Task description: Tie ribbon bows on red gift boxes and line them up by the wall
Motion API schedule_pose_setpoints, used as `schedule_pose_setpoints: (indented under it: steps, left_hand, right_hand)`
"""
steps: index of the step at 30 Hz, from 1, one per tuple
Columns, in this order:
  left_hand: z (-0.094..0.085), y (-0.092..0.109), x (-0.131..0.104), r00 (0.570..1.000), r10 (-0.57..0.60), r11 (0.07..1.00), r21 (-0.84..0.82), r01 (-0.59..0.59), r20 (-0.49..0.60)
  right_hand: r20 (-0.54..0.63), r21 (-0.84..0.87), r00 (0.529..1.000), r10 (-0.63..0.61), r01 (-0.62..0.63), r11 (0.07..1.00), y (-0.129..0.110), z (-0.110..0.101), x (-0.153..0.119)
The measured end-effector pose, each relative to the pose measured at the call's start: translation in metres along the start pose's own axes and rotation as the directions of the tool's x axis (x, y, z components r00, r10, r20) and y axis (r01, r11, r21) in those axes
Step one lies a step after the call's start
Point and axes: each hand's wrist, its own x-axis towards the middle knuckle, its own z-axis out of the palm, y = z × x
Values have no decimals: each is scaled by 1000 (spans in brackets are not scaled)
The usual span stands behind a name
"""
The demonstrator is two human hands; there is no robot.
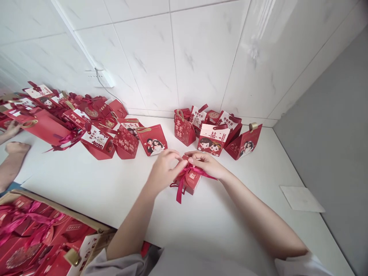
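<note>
A small red gift box (192, 183) with white characters rests on the white table, a magenta ribbon (179, 190) tied round it. My left hand (168, 166) is at the box's upper left, thumb and fingers curled together at the ribbon knot. From the right, my right hand (205, 163) reaches over the top of the box, its fingers closed on the ribbon. Just behind my hands stand a red box with a cartoon couple (155, 141) and a white-topped red box (212, 141).
More red boxes (99, 141) crowd the table's left side by the tiled wall. An open carton (107, 235) of red boxes is at the lower left. Another person's hands (15, 149) show at the far left. A white sheet (301, 198) lies at the right edge.
</note>
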Motion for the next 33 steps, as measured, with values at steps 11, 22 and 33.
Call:
schedule_pose_setpoints:
  steps: [11, 22, 33]
  left_hand:
    - [52, -20, -4, 987, 130, 987, -81, -138, -96]
    - [46, -27, 1, 996, 82, 986, -146, -75, 44]
    - [1, -52, 4, 948, 202, 923, -372, -99, 248]
  right_hand:
    - [11, 29, 1000, -15, 14, 999, 7, -1, 3]
    - [21, 271, 996, 87, -90, 958, 24, 6, 7]
    - [-67, -467, 998, -16, -18, 884, -27, -28, -19]
